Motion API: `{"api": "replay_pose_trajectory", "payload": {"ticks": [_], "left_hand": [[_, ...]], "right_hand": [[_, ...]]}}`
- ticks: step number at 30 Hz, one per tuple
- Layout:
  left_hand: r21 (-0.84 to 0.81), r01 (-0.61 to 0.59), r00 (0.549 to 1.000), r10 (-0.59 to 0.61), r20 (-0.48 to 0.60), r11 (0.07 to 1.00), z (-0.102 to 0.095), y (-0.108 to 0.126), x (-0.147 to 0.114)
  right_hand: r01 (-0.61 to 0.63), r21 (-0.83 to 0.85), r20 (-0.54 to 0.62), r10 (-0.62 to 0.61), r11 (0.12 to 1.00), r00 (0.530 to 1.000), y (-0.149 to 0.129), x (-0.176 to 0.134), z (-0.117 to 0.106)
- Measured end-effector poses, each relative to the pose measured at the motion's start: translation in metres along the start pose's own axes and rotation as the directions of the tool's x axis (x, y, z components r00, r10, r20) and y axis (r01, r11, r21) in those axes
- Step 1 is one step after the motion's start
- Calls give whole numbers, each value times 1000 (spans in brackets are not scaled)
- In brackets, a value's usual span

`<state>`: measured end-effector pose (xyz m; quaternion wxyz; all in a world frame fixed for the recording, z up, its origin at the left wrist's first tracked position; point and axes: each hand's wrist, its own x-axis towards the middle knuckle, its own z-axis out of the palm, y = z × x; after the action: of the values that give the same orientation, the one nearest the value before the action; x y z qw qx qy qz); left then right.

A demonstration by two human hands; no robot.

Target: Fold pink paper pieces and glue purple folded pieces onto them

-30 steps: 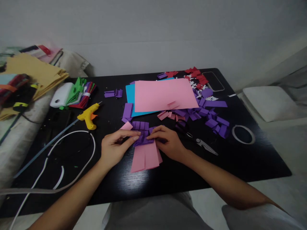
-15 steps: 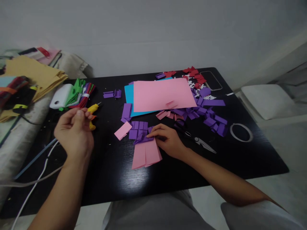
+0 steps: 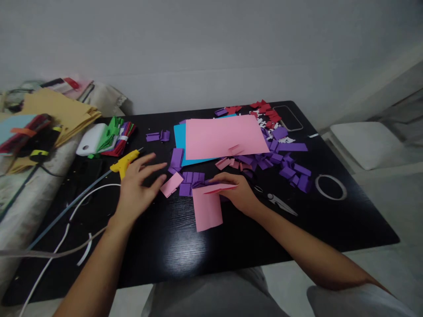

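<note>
My right hand [image 3: 236, 191] grips a folded pink and purple paper piece [image 3: 208, 210] over the front middle of the table; its fingertips are partly hidden behind the paper. My left hand [image 3: 140, 187] hovers with fingers spread and holds nothing. Just behind that hand lies a yellow glue gun [image 3: 124, 162]. Between the hands sit a small folded pink paper [image 3: 172, 184] and a block of purple folded papers [image 3: 189, 179]. A taller purple folded piece [image 3: 176, 157] stands behind them.
Pink sheets [image 3: 224, 136] lie over a blue sheet [image 3: 180, 136] at the back. Scissors [image 3: 280, 203] and a roll of tape [image 3: 330, 187] are on the right, near scattered purple pieces [image 3: 292, 169]. Bundled coloured strips [image 3: 114, 138] lie back left. A white cable [image 3: 71, 215] crosses the left side.
My left hand has moved right and its pinched fingers have spread. My right hand has raised and turned the pink paper piece. The glue gun is less covered now.
</note>
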<state>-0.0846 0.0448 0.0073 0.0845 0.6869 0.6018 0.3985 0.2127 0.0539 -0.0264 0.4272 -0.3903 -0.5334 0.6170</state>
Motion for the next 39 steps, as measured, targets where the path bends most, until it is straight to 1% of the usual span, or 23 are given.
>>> {"api": "replay_pose_trajectory", "payload": {"ticks": [1, 2, 3, 5, 6, 7, 9, 11, 12, 13, 15, 18, 21, 26, 30, 32, 36, 39], "left_hand": [[68, -64, 998, 63, 18, 996, 2, 4, -3], [101, -108, 994, 108, 2, 989, 4, 8, -6], [103, -115, 992, 120, -40, 988, 6, 10, -8], [44, -104, 988, 109, -108, 994, 8, 14, -12], [-2, -117, 987, 116, -108, 993, 9, 16, -15], [-54, -140, 988, 135, -79, 989, 11, 18, -17], [-186, -195, 976, 209, 57, 963, 14, 24, -22], [-322, -204, 938, 278, 205, 925, 19, 32, -26], [-365, -197, 918, 302, 257, 910, 22, 35, -28], [-393, -197, 901, 324, 289, 898, 25, 38, -30], [-421, -209, 888, 352, 297, 883, 29, 42, -33], [-452, -216, 902, 354, 247, 866, 32, 43, -35], [-471, -192, 912, 334, 238, 861, 33, 44, -35], [-490, -126, 922, 284, 263, 863, 35, 44, -34], [-508, -25, 920, 219, 326, 861, 36, 43, -34], [-511, 3, 915, 204, 348, 860, 37, 44, -34], [-524, -11, 912, 224, 344, 852, 37, 45, -34], [-519, -62, 908, 264, 325, 853, 38, 44, -36]], "right_hand": [[-4, -3, -8, 4, 1000, 1000, -1, 0, 0], [-4, 1, -15, 4, 1000, 1000, -1, 0, 0], [-4, 9, -18, 4, 1000, 1000, -1, 0, 0], [-8, 26, -9, 9, 1000, 1000, -1, -1, 1], [-10, 32, -1, 10, 999, 1000, 0, -1, 1], [-10, 39, 8, 10, 999, 1000, 1, -2, 2], [3, 51, 21, -4, 999, 1000, 3, -3, 4], [38, 61, 23, -39, 997, 999, 5, -5, 6], [57, 62, 21, -58, 996, 998, 6, -5, 7], [73, 57, 20, -75, 996, 997, 7, -6, 8], [105, 40, 16, -106, 994, 994, 7, -8, 10], [142, -9, 13, -142, 990, 990, 6, -10, 12], [141, -47, 0, -141, 989, 990, 5, -13, 14], [106, -44, -1, -106, 993, 994, 4, -14, 15], [109, -79, -23, -111, 991, 994, 4, -14, 15], [93, -93, -42, -97, 991, 994, 4, -14, 14], [44, -123, -71, -53, 991, 996, 5, -15, 14], [23, -128, -73, -32, 991, 997, 4, -15, 13]]}}
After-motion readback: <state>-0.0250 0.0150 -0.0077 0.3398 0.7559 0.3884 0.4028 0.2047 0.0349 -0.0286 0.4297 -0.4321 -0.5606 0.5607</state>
